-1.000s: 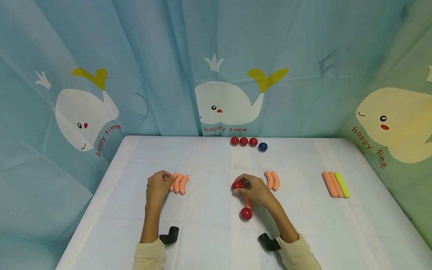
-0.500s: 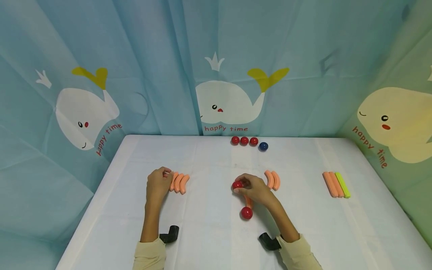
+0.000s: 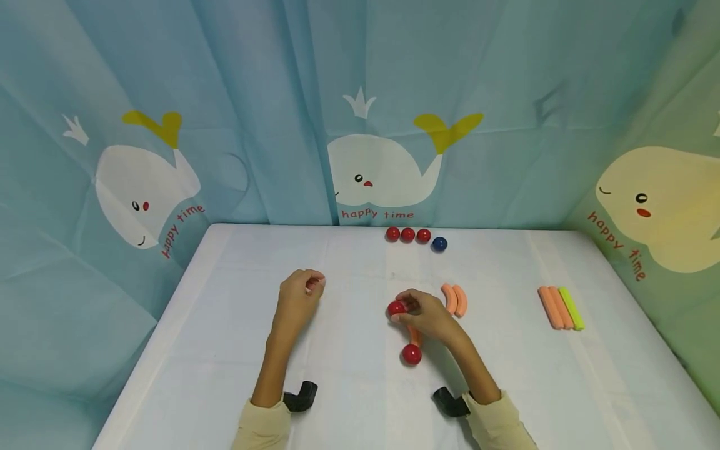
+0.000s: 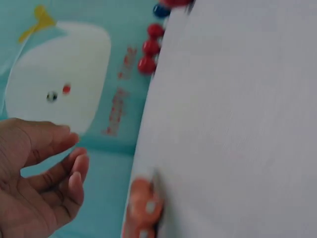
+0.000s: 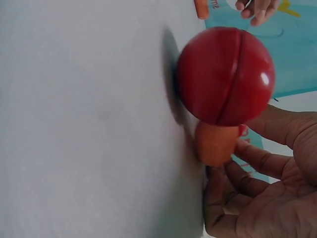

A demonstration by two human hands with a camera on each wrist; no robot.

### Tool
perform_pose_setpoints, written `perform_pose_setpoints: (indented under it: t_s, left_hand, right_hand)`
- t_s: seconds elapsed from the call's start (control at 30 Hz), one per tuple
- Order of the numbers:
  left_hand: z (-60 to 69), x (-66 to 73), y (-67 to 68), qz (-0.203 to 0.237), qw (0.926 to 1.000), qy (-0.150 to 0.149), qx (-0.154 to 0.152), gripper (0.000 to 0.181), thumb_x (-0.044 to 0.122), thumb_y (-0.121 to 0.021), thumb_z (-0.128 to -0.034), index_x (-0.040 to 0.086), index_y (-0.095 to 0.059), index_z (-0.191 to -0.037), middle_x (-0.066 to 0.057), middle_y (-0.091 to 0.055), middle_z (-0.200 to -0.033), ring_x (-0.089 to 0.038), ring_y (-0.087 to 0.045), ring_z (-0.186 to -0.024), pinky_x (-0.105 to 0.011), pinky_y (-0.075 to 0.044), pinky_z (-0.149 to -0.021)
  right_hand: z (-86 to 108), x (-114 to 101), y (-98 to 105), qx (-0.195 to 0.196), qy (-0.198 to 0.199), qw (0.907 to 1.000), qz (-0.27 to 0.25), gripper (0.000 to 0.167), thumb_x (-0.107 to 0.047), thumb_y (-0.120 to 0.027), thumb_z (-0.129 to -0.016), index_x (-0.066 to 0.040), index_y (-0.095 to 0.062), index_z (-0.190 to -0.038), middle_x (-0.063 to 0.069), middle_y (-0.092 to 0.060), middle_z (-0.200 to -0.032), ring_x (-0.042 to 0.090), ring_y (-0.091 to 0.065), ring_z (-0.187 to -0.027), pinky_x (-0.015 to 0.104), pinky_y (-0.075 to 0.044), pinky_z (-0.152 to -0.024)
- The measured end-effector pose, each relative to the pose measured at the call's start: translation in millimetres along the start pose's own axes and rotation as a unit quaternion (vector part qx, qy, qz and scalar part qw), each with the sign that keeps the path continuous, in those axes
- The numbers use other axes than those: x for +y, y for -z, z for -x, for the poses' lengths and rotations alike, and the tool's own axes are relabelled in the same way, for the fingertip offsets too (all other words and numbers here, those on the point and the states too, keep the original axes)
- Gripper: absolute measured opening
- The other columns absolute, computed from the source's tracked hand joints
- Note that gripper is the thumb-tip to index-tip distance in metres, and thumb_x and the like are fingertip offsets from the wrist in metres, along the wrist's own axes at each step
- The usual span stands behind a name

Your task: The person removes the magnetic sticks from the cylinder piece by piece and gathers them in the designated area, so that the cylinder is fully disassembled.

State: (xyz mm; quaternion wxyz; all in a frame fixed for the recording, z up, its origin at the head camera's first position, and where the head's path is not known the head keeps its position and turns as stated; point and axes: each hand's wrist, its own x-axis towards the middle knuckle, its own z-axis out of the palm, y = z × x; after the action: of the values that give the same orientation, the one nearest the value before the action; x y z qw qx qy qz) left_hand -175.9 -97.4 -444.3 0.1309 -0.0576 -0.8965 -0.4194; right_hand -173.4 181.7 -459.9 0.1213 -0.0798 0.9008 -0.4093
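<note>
My right hand point(image 3: 427, 314) pinches a red ball point(image 3: 396, 308) between thumb and fingers. Below that ball lies a curved orange rod point(image 3: 414, 336), partly hidden by the hand, with a second red ball point(image 3: 412, 355) at its near end. In the right wrist view, the near red ball point(image 5: 225, 77) sits against the end of the orange rod point(image 5: 217, 144). My left hand point(image 3: 299, 297) hovers over the left of the table, fingers loosely curled, nothing between them. In the left wrist view, curved orange rods point(image 4: 144, 208), blurred, lie beside it; the head view hides them.
Three red balls point(image 3: 407, 235) and a dark blue ball point(image 3: 439, 244) line the table's back edge. Two curved orange rods point(image 3: 454, 300) lie right of my right hand. Farther right are straight orange rods point(image 3: 554, 308) and a lime-green rod point(image 3: 570, 309). A whale-print curtain point(image 3: 253, 125) surrounds the table.
My left hand has left the left side of the curved orange rods and moved right and slightly back, now covering them in the head view. My right hand stays on the red ball.
</note>
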Motion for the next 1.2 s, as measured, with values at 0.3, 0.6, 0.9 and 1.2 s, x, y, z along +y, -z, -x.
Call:
perform_pose_setpoints:
  t_s: [0.3,0.6,0.9,1.2]
  left_hand:
    - [10.6,16.8,-42.2,0.0,0.989,-0.051,-0.139,0.017,0.017,-0.066,-0.0925,0.006,-0.071,-0.104,-0.002,-0.066,-0.088,-0.012,-0.06,-0.081,-0.024,-0.051,-0.073]
    - [16.4,23.1,-65.1,0.052,0.9754,-0.042,-0.21,0.03,0.015,-0.069,-0.0896,0.002,-0.066,-0.116,-0.009,-0.067,-0.097,-0.014,-0.064,-0.086,-0.025,-0.053,-0.076]
    - [21.1,26.9,-69.5,0.059,0.9734,-0.043,-0.217,0.039,0.021,-0.073,-0.0879,0.005,-0.063,-0.122,-0.009,-0.065,-0.104,-0.018,-0.063,-0.092,-0.026,-0.051,-0.078]
    - [24.5,33.3,-74.5,0.016,0.9751,-0.074,-0.208,0.037,0.02,-0.077,-0.0848,0.009,-0.066,-0.118,-0.006,-0.064,-0.101,-0.017,-0.061,-0.09,-0.023,-0.049,-0.078]
  right_hand:
    - [7.7,-5.6,8.3,0.002,-0.025,0.9976,0.064,0.025,-0.017,-0.075,-0.085,-0.004,-0.066,-0.105,0.004,-0.064,-0.086,0.016,-0.055,-0.081,0.028,-0.046,-0.069]
    - [13.2,-12.1,4.7,-0.001,-0.028,0.9932,0.113,0.012,-0.014,-0.074,-0.086,-0.005,-0.067,-0.089,0.002,-0.062,-0.075,0.014,-0.053,-0.07,0.027,-0.043,-0.062]
    - [10.9,-8.7,-0.7,-0.007,0.009,0.9977,0.067,0.006,-0.01,-0.072,-0.086,-0.008,-0.069,-0.09,0.001,-0.062,-0.072,0.012,-0.05,-0.06,0.026,-0.04,-0.053]
    - [9.8,-8.2,-2.8,-0.006,0.014,0.998,0.062,0.005,-0.011,-0.073,-0.086,-0.011,-0.072,-0.091,0.0,-0.062,-0.071,0.012,-0.051,-0.063,0.026,-0.04,-0.054]
